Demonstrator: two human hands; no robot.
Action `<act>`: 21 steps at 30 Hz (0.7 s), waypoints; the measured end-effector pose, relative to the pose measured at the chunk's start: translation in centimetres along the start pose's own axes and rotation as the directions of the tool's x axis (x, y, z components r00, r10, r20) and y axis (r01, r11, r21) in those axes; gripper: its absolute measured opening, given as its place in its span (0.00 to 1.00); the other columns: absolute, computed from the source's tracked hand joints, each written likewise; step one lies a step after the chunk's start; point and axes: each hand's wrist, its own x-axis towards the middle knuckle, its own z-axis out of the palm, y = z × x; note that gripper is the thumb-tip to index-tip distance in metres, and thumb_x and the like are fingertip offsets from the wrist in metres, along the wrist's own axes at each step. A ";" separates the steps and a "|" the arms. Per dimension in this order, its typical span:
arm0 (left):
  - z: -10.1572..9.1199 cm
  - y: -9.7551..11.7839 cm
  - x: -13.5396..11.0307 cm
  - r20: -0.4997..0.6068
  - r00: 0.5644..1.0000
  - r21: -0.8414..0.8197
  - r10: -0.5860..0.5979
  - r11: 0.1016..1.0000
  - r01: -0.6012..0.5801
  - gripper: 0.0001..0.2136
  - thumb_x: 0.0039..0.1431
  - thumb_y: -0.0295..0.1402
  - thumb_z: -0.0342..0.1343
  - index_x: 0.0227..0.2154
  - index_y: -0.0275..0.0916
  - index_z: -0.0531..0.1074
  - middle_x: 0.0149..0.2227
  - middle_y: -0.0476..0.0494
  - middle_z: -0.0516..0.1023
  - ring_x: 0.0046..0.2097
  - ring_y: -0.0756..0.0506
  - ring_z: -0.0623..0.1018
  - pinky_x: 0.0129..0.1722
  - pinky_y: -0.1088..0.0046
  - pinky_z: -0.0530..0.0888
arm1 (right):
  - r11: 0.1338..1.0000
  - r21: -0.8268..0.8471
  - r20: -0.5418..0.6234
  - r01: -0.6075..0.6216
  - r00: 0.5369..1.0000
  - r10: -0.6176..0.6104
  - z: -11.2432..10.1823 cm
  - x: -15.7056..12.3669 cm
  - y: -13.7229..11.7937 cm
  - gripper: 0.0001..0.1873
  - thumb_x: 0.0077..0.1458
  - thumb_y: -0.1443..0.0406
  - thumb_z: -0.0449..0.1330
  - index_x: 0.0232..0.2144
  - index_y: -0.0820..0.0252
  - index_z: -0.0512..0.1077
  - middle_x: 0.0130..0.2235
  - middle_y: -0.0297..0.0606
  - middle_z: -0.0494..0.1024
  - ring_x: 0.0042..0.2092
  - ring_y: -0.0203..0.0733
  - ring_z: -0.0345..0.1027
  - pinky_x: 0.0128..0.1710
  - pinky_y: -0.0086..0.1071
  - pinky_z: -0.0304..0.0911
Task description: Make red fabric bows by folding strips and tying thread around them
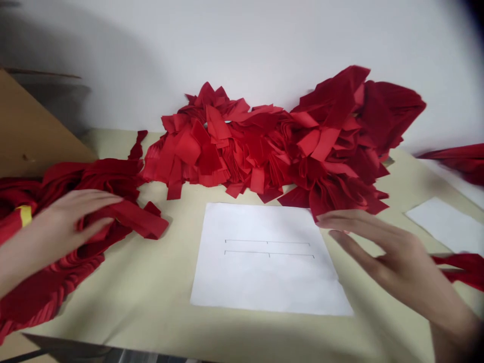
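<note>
1. Over the left side of the table [151, 292], the left hand [71, 219] reaches across a heap of layered red cloth [49, 287], fingers and thumb curved around a folded red strip [141, 219]; I cannot tell how firmly they press on it.
2. The strip's free end points toward the middle, past the heap's edge, with a band of bare tabletop between it and a white sheet [268, 282].
3. That sheet lies flat, marked with two thin ruled lines; its near edge stops short of the table's front edge, leaving open surface there and along its left side.
4. The right hand [395, 257] is at the sheet's far right corner, fingers stretched forward and thumb parted below them, a gap showing between; it blurs slightly.
5. Behind the sheet, a long pile of red pieces [260, 151] runs before the pale wall [264, 40], its ragged front reaching close to the sheet's far edge, so room on that side is narrow.
6. A brown panel [34, 126] bounds the left heap at the back; a yellow band [24, 215] shows beside the left wrist.
7. Beyond the right hand lie another white paper [449, 227] and a red piece [465, 267], partly out of view.
</note>
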 end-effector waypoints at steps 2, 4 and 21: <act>1.0 -0.2 1.6 0.138 0.985 0.092 0.108 0.988 -0.121 0.16 0.57 0.37 0.49 0.44 0.34 0.73 0.51 0.36 0.75 0.56 0.38 0.69 0.58 0.58 0.60 | 0.999 0.021 0.059 0.027 0.998 -0.028 0.9 0.2 -0.1 0.10 0.60 0.63 0.54 0.43 0.49 0.71 0.48 0.35 0.74 0.47 0.41 0.71 0.45 0.35 0.69; 1.3 0.1 3.1 0.259 0.958 0.136 0.119 0.978 -0.158 0.14 0.59 0.33 0.46 0.36 0.35 0.76 0.46 0.37 0.78 0.53 0.37 0.71 0.55 0.58 0.62 | 0.998 0.032 0.098 0.056 0.993 -0.059 1.4 0.5 0.0 0.11 0.59 0.64 0.55 0.44 0.50 0.71 0.48 0.36 0.74 0.48 0.43 0.70 0.48 0.38 0.67; -1.0 17.9 8.7 0.092 0.925 -0.513 0.368 0.814 -0.273 0.11 0.56 0.38 0.57 0.40 0.42 0.68 0.35 0.52 0.76 0.31 0.51 0.74 0.30 0.79 0.68 | 0.396 0.805 0.538 -0.441 0.825 -0.174 5.3 7.7 -7.4 0.08 0.57 0.59 0.56 0.30 0.55 0.72 0.29 0.30 0.75 0.33 0.36 0.71 0.35 0.33 0.68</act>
